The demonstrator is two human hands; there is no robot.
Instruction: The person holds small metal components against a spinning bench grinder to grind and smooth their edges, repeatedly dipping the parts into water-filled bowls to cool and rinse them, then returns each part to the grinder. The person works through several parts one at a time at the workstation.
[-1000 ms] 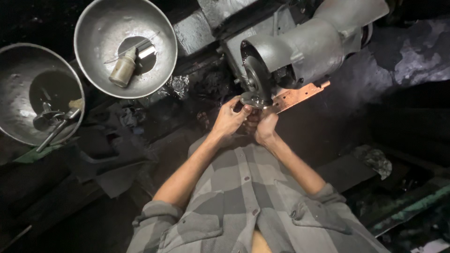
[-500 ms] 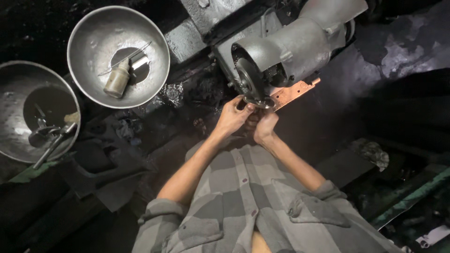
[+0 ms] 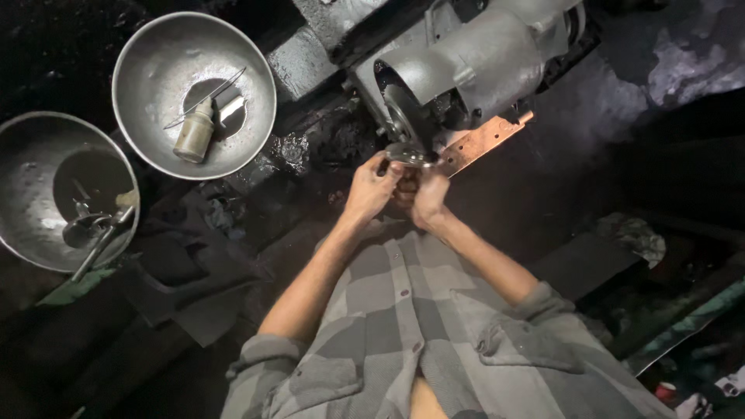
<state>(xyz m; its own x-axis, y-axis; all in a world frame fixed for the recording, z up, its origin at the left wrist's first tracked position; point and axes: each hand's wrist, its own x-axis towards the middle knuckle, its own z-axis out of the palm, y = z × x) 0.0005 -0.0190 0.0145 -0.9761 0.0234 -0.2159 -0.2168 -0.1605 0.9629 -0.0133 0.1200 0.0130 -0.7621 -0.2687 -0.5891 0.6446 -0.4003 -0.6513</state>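
Observation:
My left hand [image 3: 371, 188] and my right hand [image 3: 428, 199] are pressed together just below the round wheel [image 3: 403, 120] of a grey grinding machine [image 3: 473, 58]. Between them they grip a small shiny round metal piece [image 3: 410, 155] held against the wheel's lower edge. A copper-coloured perforated strip [image 3: 483, 142] sticks out to the right from under the machine, beside my right hand. My forearms come up out of grey checked sleeves.
A metal bowl [image 3: 155, 46] at the upper left holds a small pale bottle [image 3: 194, 133] and thin rods. A second metal bowl [image 3: 23, 194] at the far left holds tools. Dark cloth [image 3: 186, 271] lies on the black, grimy floor.
The view has shifted slightly, so the bowls and machine sit a little higher and further left in frame. Both hands stay at the wheel, holding the same metal piece.

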